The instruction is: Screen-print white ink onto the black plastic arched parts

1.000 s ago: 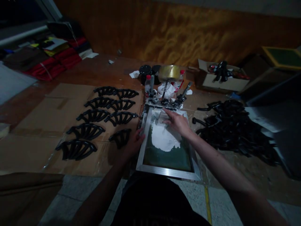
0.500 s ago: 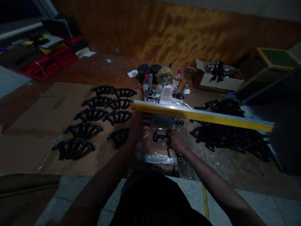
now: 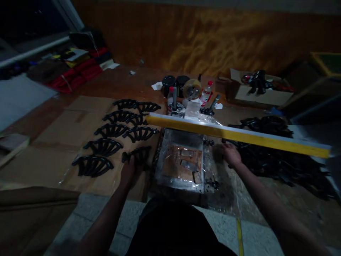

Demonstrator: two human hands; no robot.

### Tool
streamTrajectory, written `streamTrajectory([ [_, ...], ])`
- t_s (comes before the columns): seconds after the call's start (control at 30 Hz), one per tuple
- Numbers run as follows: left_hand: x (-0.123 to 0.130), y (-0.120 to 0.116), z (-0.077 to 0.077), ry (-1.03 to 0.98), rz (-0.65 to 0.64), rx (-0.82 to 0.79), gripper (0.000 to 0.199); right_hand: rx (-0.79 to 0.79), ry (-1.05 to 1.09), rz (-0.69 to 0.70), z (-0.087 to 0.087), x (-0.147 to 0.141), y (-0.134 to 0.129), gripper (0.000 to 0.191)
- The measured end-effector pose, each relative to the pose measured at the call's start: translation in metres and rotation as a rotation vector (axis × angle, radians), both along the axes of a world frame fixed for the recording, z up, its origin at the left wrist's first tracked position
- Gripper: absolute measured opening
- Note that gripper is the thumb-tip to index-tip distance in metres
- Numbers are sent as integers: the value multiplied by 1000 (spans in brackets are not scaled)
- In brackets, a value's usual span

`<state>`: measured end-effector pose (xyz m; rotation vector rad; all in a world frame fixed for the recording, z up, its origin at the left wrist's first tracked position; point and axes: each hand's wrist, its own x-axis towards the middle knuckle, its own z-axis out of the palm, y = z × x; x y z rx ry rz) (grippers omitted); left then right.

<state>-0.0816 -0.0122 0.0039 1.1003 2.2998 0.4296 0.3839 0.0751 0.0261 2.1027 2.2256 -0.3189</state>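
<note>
My left hand is closed at the front group of black curved plastic parts on the cardboard, its fingers gripping the near end of one. Over to the right, my right hand has its fingers pinched at the left edge of a heap of black parts. A small dark end of a black part shows at those fingertips. Between the hands lies a plastic-wrapped fixture plate carrying several small metal blocks. Dim light and some blur hide finger detail.
A yellow-and-white bar crosses above the fixture. Rows of black parts lie on cardboard at left. Bottles, a tape roll and black jars stand behind. An open carton is back right.
My left hand has moved left from beside the fixture to the front group of parts. My right hand has gone right to the heap. The T-shaped black part has left the fixture.
</note>
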Motion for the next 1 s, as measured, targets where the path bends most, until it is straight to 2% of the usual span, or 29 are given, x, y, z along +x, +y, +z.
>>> streamTrajectory([
  [0.1, -23, 4, -3, 106, 41, -129, 65, -34, -182, 30, -36, 53, 2, 38],
  [0.2, -19, 9, -10, 118, -9, -177, 61, 68, -187, 56, -56, 58, -8, 41],
  [0.27, -16, 14, -9, 105, -57, -186, 61, 147, -87, 64, -54, 36, -14, 46],
  [0.33, -20, 21, -1, 85, -107, -185, 60, 215, 48, 136, -45, -1, -21, 48],
  [0.43, -28, 41, 22, 41, -181, -142, 58, 285, 237, 362, -33, -66, -32, 41],
  [0.5, -23, 61, 42, 0, -234, -81, 57, 296, 292, 478, -28, -102, -38, 36],
  [0.57, -3, 82, 66, -48, -286, 6, 59, 288, 277, 520, -26, -128, -43, 34],
  [0.63, 30, 99, 91, -182, -312, 193, 63, 257, 225, 513, -23, -142, -47, 35],
  [0.67, 48, 104, 104, -312, -314, 340, 64, 239, 199, 501, -22, -145, -49, 36],
  [0.7, 66, 106, 116, -459, -332, 467, 62, 223, 180, 491, -20, -145, -50, 38],
  [0.77, 92, 103, 135, -710, -373, 617, 57, 202, 181, 476, -16, -135, -53, 40],
  [0.83, 103, 91, 143, -798, -393, 628, 55, 229, 241, 360, -10, -113, -55, 29],
  [0.9, 100, 72, 137, -759, -406, 593, 55, 290, 298, 154, -3, -79, -51, 22],
  [1.0, 86, 41, 107, -655, -434, 465, 49, 378, 303, -92, 15, -34, -33, 37],
])
